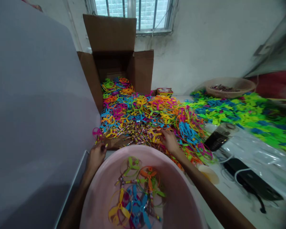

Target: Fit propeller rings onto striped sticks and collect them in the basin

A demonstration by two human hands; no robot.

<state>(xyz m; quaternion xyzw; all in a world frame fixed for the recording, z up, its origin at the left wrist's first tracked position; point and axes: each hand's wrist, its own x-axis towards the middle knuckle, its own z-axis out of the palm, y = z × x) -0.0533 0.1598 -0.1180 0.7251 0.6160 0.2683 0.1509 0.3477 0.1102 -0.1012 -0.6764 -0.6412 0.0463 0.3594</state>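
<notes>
My left hand [98, 154], fingers curled, is left of the pink tub [190, 190]. It grips a striped stick with a magenta propeller ring [96, 132] at its top. My right hand [169, 140] reaches over the tub's far rim into the pile, its fingertips closed on a yellow propeller [154, 136]. Between the hands lies a heap of small striped sticks [139, 133]. Inside the tub are several propellers on sticks, among them a yellow one [119, 210], a blue one [143, 208] and an orange one [149, 176].
A cardboard box [109, 33] lies open, propellers [143, 106] spilling from it. At right are green and blue pieces [252, 111], a shallow basin [231, 90], a dark jar [218, 138], a black device [252, 179] and plastic sheeting [250, 149]. A pale panel [43, 111] stands left.
</notes>
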